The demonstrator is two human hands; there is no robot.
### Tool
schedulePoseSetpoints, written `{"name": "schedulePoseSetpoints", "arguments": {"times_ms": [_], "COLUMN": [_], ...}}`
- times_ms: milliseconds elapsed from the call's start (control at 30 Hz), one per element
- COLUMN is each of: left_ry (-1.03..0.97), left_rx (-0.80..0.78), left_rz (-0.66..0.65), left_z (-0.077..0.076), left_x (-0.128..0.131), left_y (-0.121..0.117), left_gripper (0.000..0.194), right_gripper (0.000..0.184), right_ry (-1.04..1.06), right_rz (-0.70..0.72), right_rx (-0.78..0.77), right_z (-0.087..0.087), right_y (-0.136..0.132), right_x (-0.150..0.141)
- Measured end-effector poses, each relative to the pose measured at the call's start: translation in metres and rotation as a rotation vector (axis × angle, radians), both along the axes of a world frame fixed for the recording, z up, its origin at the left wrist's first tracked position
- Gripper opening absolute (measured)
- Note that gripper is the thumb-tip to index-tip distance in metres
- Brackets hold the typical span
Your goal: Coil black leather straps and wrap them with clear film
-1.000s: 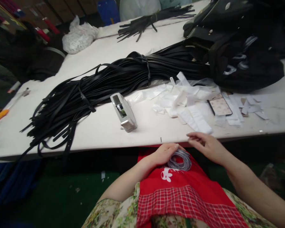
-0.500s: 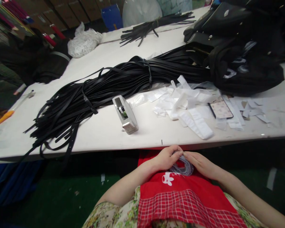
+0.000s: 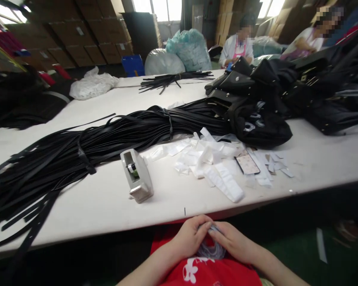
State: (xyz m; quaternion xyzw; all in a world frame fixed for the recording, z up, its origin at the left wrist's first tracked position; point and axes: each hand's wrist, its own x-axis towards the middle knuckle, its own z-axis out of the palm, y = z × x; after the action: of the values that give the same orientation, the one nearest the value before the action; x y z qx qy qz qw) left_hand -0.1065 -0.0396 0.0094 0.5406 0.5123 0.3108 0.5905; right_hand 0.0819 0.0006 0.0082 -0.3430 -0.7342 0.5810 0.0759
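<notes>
"Where's the grey coil [image 3: 211, 253]?"

"Hanging at six o'clock from the meeting fingertips; left hand [image 3: 185, 239] at its ten o'clock, right hand [image 3: 235, 242] at its two; both sets of fingers grip it."

"The tape dispenser [image 3: 142, 180]?"

"On the desk [image 3: 167, 202]; ten o'clock from the hands."

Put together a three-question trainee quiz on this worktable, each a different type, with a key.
1. Multiple choice: What are the left hand and right hand both holding?
A. Scissors
B. A grey coil
C. A hammer

2. True or false: From the wearer's view, the tape dispenser stands on the table to the left of the loose white strips.

3. Fill in the colour: The long bundle of straps lying across the table is ____.

Key: 1. B; 2. True; 3. black.
</notes>
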Motion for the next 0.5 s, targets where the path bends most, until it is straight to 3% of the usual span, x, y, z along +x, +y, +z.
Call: {"name": "schedulePoseSetpoints", "arguments": {"times_ms": [100,200,300,400,500], "left_ry": [0.011,0.033,0.026,0.017,0.015], "left_rx": [-0.004,-0.02,-0.066,-0.086,-0.098], "left_rz": [-0.034,0.011,0.021,0.005,0.008], "left_z": [-0.002,-0.003,-0.005,-0.007,-0.008], "left_x": [0.0,-0.001,-0.003,-0.004,-0.001], "left_y": [0.0,0.0,0.002,0.005,0.008], "left_gripper": [0.039,0.042,0.044,0.046,0.047], "right_gripper": [0.043,0.043,0.037,0.031,0.029], "right_ry": [-0.11,-0.293,-0.501,-0.734,-0.911], "right_rz": [0.001,-0.246,-0.531,-0.754,-0.808], "right_rx": [0.088,0.297,0.505,0.604,0.623], "right_z": [0.01,0.021,0.029,0.026,0.011], "right_y": [0.016,0.054,0.107,0.157,0.19], "right_x": [0.01,0.043,0.095,0.143,0.168]}}
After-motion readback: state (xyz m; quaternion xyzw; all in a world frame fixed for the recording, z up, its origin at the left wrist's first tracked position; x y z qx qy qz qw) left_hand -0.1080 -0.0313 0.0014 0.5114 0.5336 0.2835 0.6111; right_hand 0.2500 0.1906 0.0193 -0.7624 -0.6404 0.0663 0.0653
